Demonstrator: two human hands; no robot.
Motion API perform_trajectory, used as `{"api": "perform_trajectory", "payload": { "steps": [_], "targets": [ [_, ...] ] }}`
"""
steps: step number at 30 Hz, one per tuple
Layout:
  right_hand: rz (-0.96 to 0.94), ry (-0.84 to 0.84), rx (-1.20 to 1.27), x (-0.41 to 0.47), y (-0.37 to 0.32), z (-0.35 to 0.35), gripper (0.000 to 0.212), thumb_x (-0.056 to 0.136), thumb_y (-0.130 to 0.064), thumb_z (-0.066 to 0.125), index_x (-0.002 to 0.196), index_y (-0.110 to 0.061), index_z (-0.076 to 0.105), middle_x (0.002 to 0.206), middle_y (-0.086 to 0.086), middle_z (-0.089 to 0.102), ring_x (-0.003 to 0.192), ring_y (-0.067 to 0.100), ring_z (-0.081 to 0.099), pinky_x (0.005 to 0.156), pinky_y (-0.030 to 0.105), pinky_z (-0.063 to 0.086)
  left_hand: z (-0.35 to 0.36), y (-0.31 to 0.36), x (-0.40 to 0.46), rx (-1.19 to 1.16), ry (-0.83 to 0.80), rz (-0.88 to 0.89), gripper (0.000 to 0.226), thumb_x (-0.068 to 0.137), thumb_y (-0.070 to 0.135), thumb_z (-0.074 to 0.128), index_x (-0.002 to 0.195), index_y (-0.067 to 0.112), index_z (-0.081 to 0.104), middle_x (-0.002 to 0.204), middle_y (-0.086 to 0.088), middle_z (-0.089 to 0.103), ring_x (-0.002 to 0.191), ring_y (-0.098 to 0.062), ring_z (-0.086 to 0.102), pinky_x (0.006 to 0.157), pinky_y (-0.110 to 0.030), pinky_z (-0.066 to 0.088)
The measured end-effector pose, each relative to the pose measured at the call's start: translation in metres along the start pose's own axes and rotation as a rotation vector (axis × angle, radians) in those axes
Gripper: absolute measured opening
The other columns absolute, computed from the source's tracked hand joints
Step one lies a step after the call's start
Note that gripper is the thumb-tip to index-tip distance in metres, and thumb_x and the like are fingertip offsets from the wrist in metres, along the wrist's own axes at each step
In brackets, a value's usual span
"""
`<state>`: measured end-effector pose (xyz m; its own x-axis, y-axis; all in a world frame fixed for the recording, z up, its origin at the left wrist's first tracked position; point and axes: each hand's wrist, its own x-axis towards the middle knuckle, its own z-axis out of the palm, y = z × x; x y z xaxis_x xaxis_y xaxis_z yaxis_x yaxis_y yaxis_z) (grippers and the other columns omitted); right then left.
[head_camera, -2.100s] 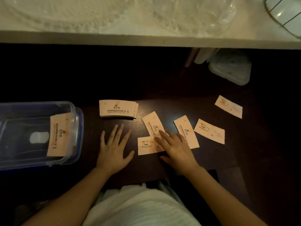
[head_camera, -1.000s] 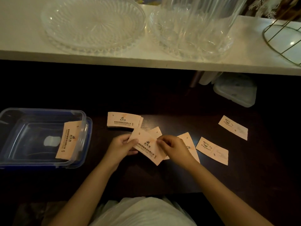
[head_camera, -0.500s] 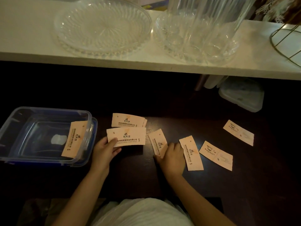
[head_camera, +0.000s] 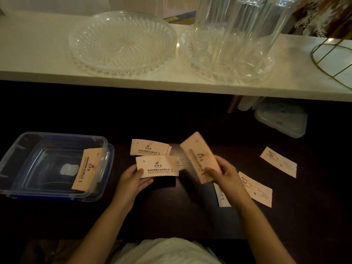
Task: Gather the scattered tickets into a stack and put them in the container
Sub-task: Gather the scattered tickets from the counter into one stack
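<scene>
The left hand (head_camera: 133, 182) grips a ticket (head_camera: 157, 167) by its left end, thumb on top, holding it level and print-up just above the dark table (head_camera: 181, 216). The right hand (head_camera: 224, 176) pinches a second ticket (head_camera: 200, 157) at its lower end — this one stands tilted, its far end pointing up and away, and it is blurred. The two held tickets are near each other but not touching.

Just behind the left hand's ticket lies a small stack (head_camera: 149, 148) of tickets, flat on the table, with its edges slightly fanned at the right. Three loose tickets lie on the table to the right: one (head_camera: 222, 196) partly under the right wrist, one (head_camera: 256, 189) just beside that wrist, and one (head_camera: 278, 161) farther right, well apart from the rest.

At the left sits the clear plastic container (head_camera: 28, 145) (open, with a blue rim beneath it). One ticket (head_camera: 86, 169) leans inside it against the right wall, with its top end by the rim.

Behind, a pale shelf (head_camera: 38, 54) carries a glass dish (head_camera: 122, 42) and a glass vase (head_camera: 238, 25) standing in a second dish — all clear glass. A lid (head_camera: 283, 119) lies in the shadow under the shelf.
</scene>
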<state>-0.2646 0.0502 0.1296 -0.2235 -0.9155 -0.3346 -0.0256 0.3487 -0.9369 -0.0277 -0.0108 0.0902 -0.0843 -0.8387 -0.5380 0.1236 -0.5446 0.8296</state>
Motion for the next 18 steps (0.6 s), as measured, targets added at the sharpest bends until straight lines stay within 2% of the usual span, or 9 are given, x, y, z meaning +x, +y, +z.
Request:
{"api": "perform_trajectory", "payload": {
  "steps": [3, 5, 8, 11, 13, 16, 18],
  "targets": [
    [-0.052, -0.12, -0.253, 0.003, -0.015, 0.004, 0.035, 0.082, -0.009, 0.063, 0.109, -0.03, 0.058, 0.108, -0.008, 0.063, 0.095, 0.006, 0.063, 0.065, 0.019, 0.057, 0.019, 0.003, -0.003, 0.016, -0.082, 0.006, 0.024, 0.094, 0.012, 0.04, 0.112, 0.021, 0.055, 0.101, -0.006, 0.068, 0.087, -0.015, 0.069, 0.064, -0.022, 0.056],
    [-0.087, -0.104, -0.413, 0.006, -0.014, 0.009, 0.038, 0.082, -0.011, 0.064, 0.114, -0.031, 0.057, 0.108, -0.012, 0.056, 0.097, 0.004, 0.058, 0.063, 0.015, 0.054, 0.03, 0.006, -0.006, -0.014, -0.117, 0.008, 0.022, 0.094, 0.013, 0.041, 0.107, 0.024, 0.055, 0.099, -0.005, 0.069, 0.087, -0.016, 0.07, 0.064, -0.023, 0.057],
    [-0.136, -0.026, -0.531, 0.01, -0.009, 0.013, 0.043, 0.08, -0.014, 0.067, 0.118, -0.033, 0.056, 0.104, -0.011, 0.05, 0.081, -0.002, 0.048, 0.056, 0.008, 0.044, 0.044, 0.01, -0.011, 0.048, -0.168, 0.07, 0.019, 0.091, 0.015, 0.047, 0.097, 0.029, 0.058, 0.092, 0.001, 0.072, 0.088, -0.013, 0.069, 0.065, -0.022, 0.056],
    [-0.185, 0.106, -0.51, 0.012, 0.002, 0.014, 0.062, 0.075, -0.02, 0.073, 0.129, -0.031, 0.044, 0.109, -0.006, 0.044, 0.084, 0.002, 0.044, 0.062, 0.005, 0.035, 0.055, 0.007, -0.016, 0.106, -0.191, 0.128, 0.023, 0.088, 0.009, 0.051, 0.096, 0.029, 0.059, 0.091, 0.003, 0.072, 0.088, -0.01, 0.069, 0.065, -0.018, 0.054],
    [-0.17, 0.178, -0.445, 0.012, 0.011, 0.009, 0.073, 0.074, -0.025, 0.073, 0.135, -0.032, 0.034, 0.111, -0.009, 0.037, 0.083, 0.002, 0.047, 0.062, 0.006, 0.037, 0.06, 0.004, -0.017, 0.083, -0.187, 0.109, 0.023, 0.088, 0.008, 0.051, 0.1, 0.026, 0.058, 0.096, 0.0, 0.071, 0.091, -0.013, 0.068, 0.066, -0.019, 0.055],
    [-0.062, 0.249, -0.343, 0.009, 0.028, -0.016, 0.066, 0.08, -0.03, 0.067, 0.135, -0.031, 0.032, 0.117, -0.009, 0.04, 0.083, -0.002, 0.051, 0.053, 0.008, 0.042, 0.061, -0.001, -0.016, -0.002, -0.162, 0.042, 0.023, 0.089, 0.008, 0.051, 0.107, 0.02, 0.058, 0.101, -0.006, 0.07, 0.093, -0.015, 0.067, 0.068, -0.02, 0.056],
    [0.05, 0.33, -0.474, 0.004, 0.045, -0.041, 0.055, 0.08, -0.034, 0.066, 0.129, -0.022, 0.043, 0.119, 0.0, 0.052, 0.085, 0.003, 0.054, 0.062, 0.01, 0.043, 0.059, -0.004, -0.013, -0.043, -0.117, 0.019, 0.026, 0.089, 0.007, 0.05, 0.113, 0.015, 0.056, 0.104, -0.007, 0.068, 0.095, -0.015, 0.066, 0.071, -0.023, 0.055]
  ]
}}
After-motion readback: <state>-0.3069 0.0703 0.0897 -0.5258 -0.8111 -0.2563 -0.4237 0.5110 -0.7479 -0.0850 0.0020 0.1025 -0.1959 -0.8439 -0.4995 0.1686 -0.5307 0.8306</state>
